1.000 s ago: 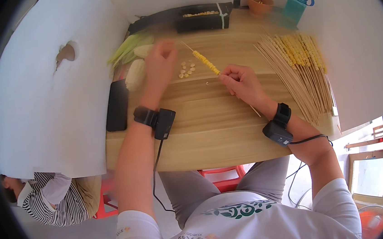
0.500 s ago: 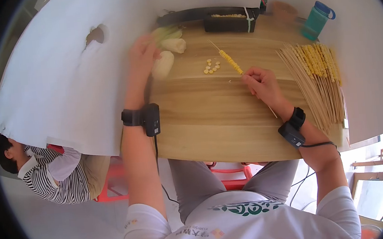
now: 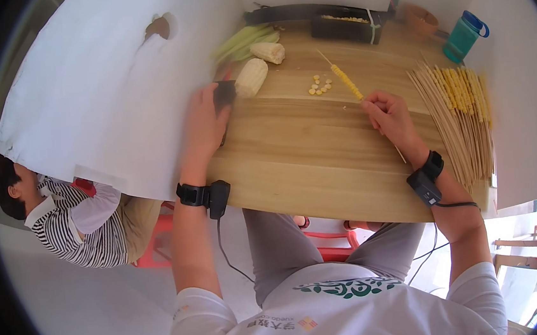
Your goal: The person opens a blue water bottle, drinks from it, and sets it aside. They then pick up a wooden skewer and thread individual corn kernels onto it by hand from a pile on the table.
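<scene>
Skewer (image 3: pixel 346 81) in the right hand's (image 3: pixel 389 117) closed grip, tip over open tabletop (image 3: pixel 298 136).

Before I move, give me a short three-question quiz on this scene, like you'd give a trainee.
1. Multiple choice: what does the right hand hold?
A) a bare cob
B) a corn-threaded skewer
C) the orange bowl

2. True or false: the loose kernels lie on the tabletop, between the two cobs and the held skewer.

3. Fill in the blank: the green bottle has a ____ lid.

Key: 1 B; 2 true; 3 blue.
</scene>
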Motion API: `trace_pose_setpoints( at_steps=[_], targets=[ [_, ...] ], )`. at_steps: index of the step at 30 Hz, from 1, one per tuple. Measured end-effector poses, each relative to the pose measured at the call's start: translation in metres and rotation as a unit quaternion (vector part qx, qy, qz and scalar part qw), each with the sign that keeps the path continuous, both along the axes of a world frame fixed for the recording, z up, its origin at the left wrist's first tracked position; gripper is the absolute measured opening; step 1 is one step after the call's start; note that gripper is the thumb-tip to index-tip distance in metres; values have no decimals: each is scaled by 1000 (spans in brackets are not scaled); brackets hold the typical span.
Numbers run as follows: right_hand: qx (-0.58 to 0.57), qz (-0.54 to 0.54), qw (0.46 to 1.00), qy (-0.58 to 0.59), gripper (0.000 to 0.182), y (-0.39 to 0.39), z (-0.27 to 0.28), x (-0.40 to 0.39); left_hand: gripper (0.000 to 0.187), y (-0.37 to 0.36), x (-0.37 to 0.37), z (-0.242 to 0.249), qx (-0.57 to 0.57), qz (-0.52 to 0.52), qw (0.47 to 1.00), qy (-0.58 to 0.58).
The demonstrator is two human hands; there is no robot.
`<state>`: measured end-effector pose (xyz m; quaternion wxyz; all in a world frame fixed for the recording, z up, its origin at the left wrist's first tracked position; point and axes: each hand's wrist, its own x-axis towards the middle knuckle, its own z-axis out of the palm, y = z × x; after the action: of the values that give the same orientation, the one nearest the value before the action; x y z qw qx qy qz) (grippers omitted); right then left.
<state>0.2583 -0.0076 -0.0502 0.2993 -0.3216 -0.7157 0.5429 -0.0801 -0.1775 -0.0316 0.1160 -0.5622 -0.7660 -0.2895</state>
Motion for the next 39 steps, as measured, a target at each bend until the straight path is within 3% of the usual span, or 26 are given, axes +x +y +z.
trace_pose_setpoints(
  at_steps=[11,13,19,39],
  targets=[
    [-5,-5,1000,0,16,-6,9,0,64,24,25,1,-71,89,993,-12],
    [-12,3,1000,1,15,-6,10,2,66,25,34,8,-104,151,982,-43],
    [-23,14,999,20,16,-2,4,1,72,18,16,0,-74,102,992,-28],
    [-25,16,999,18,16,-3,6,1,76,32,12,-11,-20,118,993,9]
  ],
)
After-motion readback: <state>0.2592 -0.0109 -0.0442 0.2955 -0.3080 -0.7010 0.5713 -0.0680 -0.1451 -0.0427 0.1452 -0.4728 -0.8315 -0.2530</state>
